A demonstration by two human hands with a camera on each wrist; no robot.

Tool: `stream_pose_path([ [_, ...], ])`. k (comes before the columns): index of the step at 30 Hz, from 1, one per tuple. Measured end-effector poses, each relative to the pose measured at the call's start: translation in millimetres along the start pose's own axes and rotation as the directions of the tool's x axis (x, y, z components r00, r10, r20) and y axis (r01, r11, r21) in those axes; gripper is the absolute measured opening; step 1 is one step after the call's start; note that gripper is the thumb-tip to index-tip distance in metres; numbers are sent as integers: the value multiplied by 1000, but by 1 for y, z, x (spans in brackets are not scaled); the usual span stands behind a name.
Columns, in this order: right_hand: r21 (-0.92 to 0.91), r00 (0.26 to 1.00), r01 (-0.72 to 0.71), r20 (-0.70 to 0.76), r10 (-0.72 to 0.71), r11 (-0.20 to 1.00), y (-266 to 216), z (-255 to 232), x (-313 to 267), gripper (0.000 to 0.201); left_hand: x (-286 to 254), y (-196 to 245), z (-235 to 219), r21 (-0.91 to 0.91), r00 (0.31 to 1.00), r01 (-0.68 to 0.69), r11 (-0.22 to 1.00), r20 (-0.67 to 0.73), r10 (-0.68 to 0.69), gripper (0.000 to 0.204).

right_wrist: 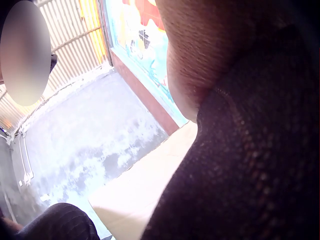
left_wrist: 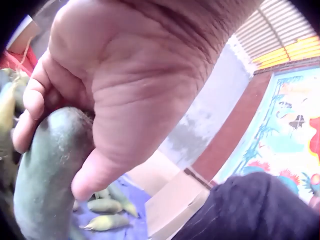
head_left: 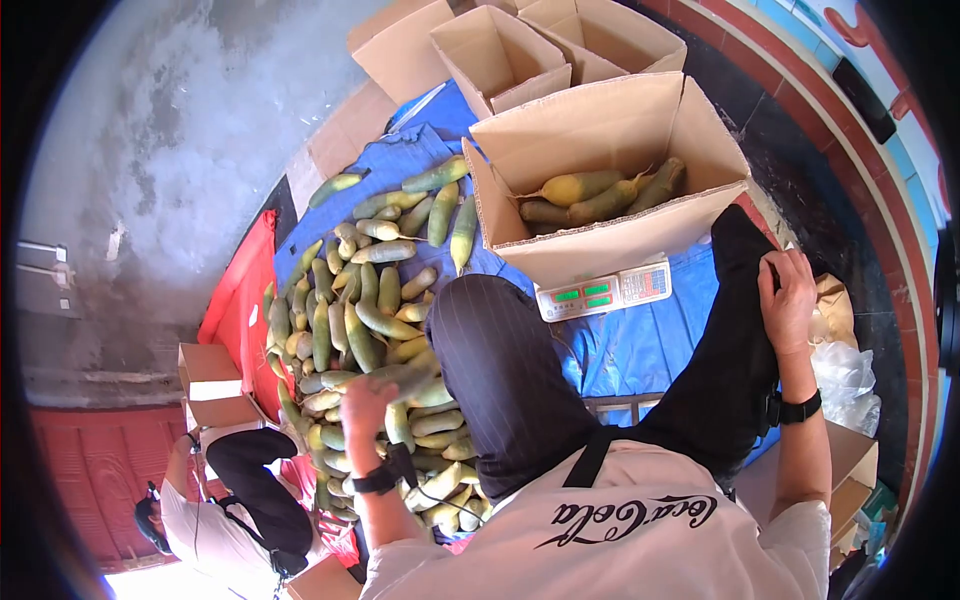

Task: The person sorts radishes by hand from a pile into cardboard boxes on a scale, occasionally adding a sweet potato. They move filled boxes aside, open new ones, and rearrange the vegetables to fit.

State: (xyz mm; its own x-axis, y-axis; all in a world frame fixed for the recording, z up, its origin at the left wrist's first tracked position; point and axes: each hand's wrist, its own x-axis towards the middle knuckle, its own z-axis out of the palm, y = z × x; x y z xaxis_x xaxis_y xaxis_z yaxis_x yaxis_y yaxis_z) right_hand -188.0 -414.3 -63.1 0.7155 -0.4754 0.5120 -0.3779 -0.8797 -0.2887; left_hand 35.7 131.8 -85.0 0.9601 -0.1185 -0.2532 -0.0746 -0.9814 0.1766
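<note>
My left hand (head_left: 367,408) is over the pile of green radishes (head_left: 345,325) in the head view. In the left wrist view its thumb and fingers grip the end of a thick green radish (left_wrist: 52,165). On my bent right knee rests the right hand (head_left: 790,298), its fingers loosely curled and holding nothing. A large cardboard box (head_left: 610,240) stands in front of me with several green radishes (head_left: 600,195) inside. Under its near side shows a digital scale (head_left: 605,290) with lit green displays. The right wrist view shows mostly dark trouser cloth (right_wrist: 250,165) and part of that hand.
More open cardboard boxes (head_left: 500,50) stand beyond the large one. A blue tarp (head_left: 640,340) covers the floor under the radishes and scale. Another person (head_left: 230,500) sits at the lower left near a small box (head_left: 212,375). Clear plastic bags (head_left: 845,385) lie at the right.
</note>
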Motion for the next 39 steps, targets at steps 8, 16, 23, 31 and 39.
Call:
stream_pose_path([
  [8, 42, 999, -22, -39, 24, 999, 3, -2, -1, 6, 9, 141, -123, -703, 963, -245, 668, -256, 84, 33],
  [16, 63, 996, -68, -46, 71, 996, 7, -6, -6, 6, 76, 283, -94, -752, 878, -239, 614, 103, 467, 33],
  [23, 82, 994, -97, -34, 100, 992, 7, -6, -6, 6, 107, 335, -44, -738, 855, -234, 633, 154, 495, 35],
  [31, 73, 997, -78, -13, 79, 994, 4, -5, -3, 6, 94, 222, -69, -759, 928, -283, 586, -64, 366, 28],
  [39, 31, 1000, -7, 19, 7, 999, 7, 1, -3, 4, 74, 47, 2, -678, 995, 99, 728, 71, -69, 28],
])
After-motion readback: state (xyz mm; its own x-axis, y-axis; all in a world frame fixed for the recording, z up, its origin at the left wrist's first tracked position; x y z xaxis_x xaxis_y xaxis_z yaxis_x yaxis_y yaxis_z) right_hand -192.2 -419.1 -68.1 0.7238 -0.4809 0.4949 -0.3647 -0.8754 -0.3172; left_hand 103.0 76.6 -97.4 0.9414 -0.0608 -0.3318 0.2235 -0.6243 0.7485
